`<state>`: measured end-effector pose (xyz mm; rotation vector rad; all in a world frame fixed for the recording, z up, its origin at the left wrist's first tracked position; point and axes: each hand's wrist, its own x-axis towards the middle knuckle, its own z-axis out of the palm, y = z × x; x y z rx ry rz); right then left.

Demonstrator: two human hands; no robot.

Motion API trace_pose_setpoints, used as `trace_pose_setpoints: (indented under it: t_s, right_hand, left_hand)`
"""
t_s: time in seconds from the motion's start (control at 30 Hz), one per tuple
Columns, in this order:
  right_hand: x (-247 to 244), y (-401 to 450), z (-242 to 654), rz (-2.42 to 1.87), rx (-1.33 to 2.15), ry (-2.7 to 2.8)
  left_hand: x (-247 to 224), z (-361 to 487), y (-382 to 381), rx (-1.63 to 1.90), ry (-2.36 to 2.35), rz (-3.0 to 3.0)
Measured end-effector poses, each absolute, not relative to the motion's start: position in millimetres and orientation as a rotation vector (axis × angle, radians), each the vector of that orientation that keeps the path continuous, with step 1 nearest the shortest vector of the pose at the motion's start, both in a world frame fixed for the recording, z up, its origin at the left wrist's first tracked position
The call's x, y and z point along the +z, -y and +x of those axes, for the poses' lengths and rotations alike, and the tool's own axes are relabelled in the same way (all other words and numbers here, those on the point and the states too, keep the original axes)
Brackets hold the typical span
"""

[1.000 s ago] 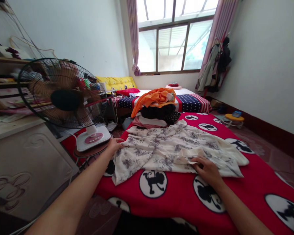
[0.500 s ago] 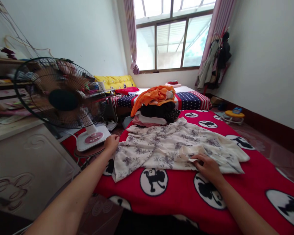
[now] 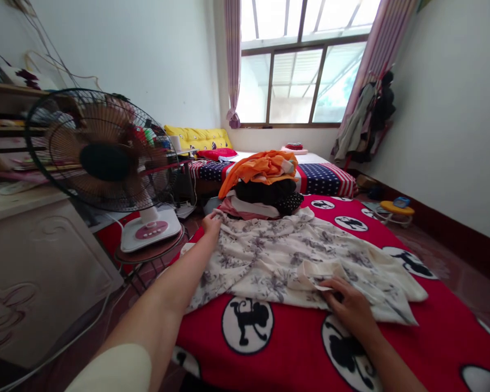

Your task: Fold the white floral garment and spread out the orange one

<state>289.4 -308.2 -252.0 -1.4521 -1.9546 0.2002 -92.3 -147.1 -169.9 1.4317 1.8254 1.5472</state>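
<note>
Fan (image 3: 108, 162) left of flowered garment (image 3: 261, 247). Left hand (image 3: 212, 222) at garment's far-left corner, fingers narrow; can't tell if gripping. Clothes pile (image 3: 267, 190) just behind. Garment spread on red blanket (image 3: 298, 340), presumably for room. Right hand (image 3: 347, 302) pinches its near edge, probably steadying it.

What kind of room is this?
Probably a bedroom: a bed with star-patterned bedding is below the window, a flowery garment lies spread on a red monkey-print cover, and hanging clothes are beside the curtain.
</note>
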Motion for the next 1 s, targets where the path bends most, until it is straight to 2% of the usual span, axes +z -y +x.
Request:
trace_pose_setpoints:
  t_s: [0.1, 0.17, 0.27, 0.33, 0.4, 0.47, 0.53, 0.63, 0.77, 0.9, 1.0]
  right_hand:
    - [-251.2, 309.7, 288.4, -1.454, 0.227, 1.928]
    - [-250.5, 310.6, 287.1, -1.454, 0.237, 1.907]
    - [-249.6, 311.5, 285.8, -1.457, 0.261, 1.895]
    - [-249.0, 312.0, 285.5, -1.466, 0.269, 1.894]
    - [-248.2, 312.2, 285.4, -1.475, 0.266, 1.892]
    - [-247.0, 312.3, 284.9, -1.486, 0.262, 1.892]
    - [-245.8, 312.2, 283.9, -1.493, 0.262, 1.892]
    - [-243.9, 312.9, 281.8, -1.481, 0.274, 1.886]
    - [-239.8, 319.5, 280.3, -1.391, 0.206, 1.823]
    - [-231.3, 328.7, 278.4, -1.264, -0.111, 1.587]
    - [-223.7, 327.4, 267.9, -1.244, -0.18, 1.623]
  left_hand:
    - [-164.3, -57.8, 169.1, 1.533, -1.642, 1.683]
    - [-168.6, -31.2, 199.4, 1.39, -1.416, 1.916]
    - [-178.3, -2.2, 251.9, 0.844, -0.756, 2.366]
    - [-180.8, 4.1, 274.7, 0.656, -0.515, 2.484]
    - [-179.7, 0.7, 279.2, 0.791, -0.591, 2.503]
    - [-178.3, -9.3, 267.3, 1.035, -0.805, 2.454]
    - [-179.9, -22.3, 247.8, 1.135, -1.031, 2.382]
    - [-187.8, -41.5, 225.6, 0.888, -1.247, 2.363]
    - [-193.2, -61.3, 224.4, 0.554, -1.263, 2.468]
    - [-190.2, -80.0, 225.5, 0.557, -1.384, 2.476]
    - [-192.3, -94.6, 218.2, 0.573, -1.441, 2.415]
